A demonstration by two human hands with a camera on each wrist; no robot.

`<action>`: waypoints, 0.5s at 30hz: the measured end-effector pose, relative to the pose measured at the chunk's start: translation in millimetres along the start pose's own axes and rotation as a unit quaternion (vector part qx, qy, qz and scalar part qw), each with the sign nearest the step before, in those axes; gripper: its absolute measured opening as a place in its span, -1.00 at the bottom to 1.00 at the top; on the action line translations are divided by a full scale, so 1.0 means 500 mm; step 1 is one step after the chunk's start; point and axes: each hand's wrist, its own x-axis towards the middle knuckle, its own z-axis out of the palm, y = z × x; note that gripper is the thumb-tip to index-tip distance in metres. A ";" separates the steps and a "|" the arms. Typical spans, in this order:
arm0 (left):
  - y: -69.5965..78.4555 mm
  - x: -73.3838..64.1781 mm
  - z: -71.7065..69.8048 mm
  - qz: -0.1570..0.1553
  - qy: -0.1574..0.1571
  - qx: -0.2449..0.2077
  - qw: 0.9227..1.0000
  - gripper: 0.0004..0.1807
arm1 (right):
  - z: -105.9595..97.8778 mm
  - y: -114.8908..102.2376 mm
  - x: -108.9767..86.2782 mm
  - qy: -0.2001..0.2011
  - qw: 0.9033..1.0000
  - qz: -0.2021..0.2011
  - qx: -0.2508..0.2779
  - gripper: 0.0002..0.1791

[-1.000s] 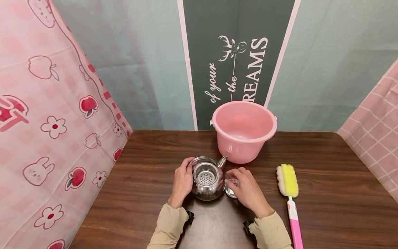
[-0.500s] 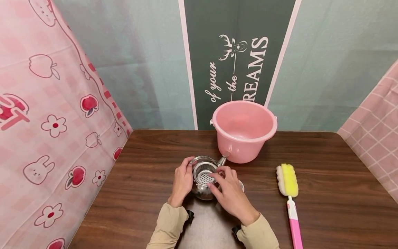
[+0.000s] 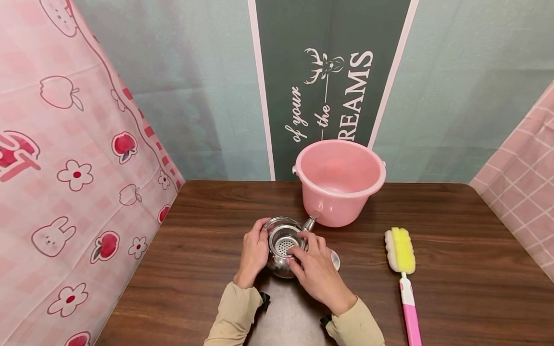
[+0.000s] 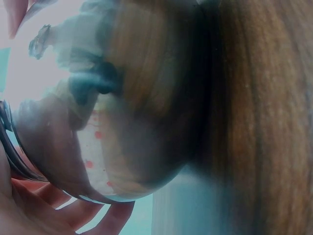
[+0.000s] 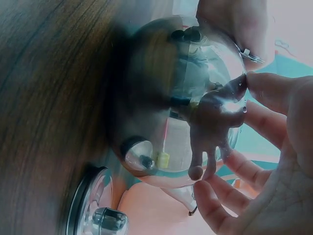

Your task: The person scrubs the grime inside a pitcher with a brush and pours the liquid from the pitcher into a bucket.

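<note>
A shiny steel teapot (image 3: 280, 270) stands on the table, its spout toward the bucket and its raised handle lying over at the back. Inside its uncovered mouth sits a perforated metal strainer (image 3: 284, 246). My left hand (image 3: 254, 252) grips the pot's left side, fingers curled round behind near the handle. My right hand (image 3: 318, 269) reaches over from the right, thumb and forefinger pinching at the strainer's rim. Its other fingers rest along the pot's shiny side in the right wrist view. Partly behind this hand, the round knobbed lid (image 5: 90, 200) lies on the table.
A pink bucket (image 3: 335, 211) stands behind the teapot, close to the spout tip. On the right lies a sponge brush (image 3: 402, 252) with a yellow and white head and a pink handle. The brown wooden table (image 3: 195, 269) ends at hanging cloths behind and at the sides.
My right hand has left the lid on the table and moved left to the teapot's mouth, where thumb and forefinger have come closer together. The left hand and teapot have stayed put.
</note>
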 end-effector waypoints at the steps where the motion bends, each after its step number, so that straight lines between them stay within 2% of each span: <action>1: 0.000 0.000 0.000 0.001 0.001 0.000 1.000 -0.68 | 0.000 -0.001 0.000 0.001 1.000 0.001 -0.001 -0.89; 15: -0.001 -0.001 -0.001 0.002 0.001 0.001 1.000 -0.68 | 0.002 -0.007 0.003 0.017 1.000 0.016 0.007 -0.84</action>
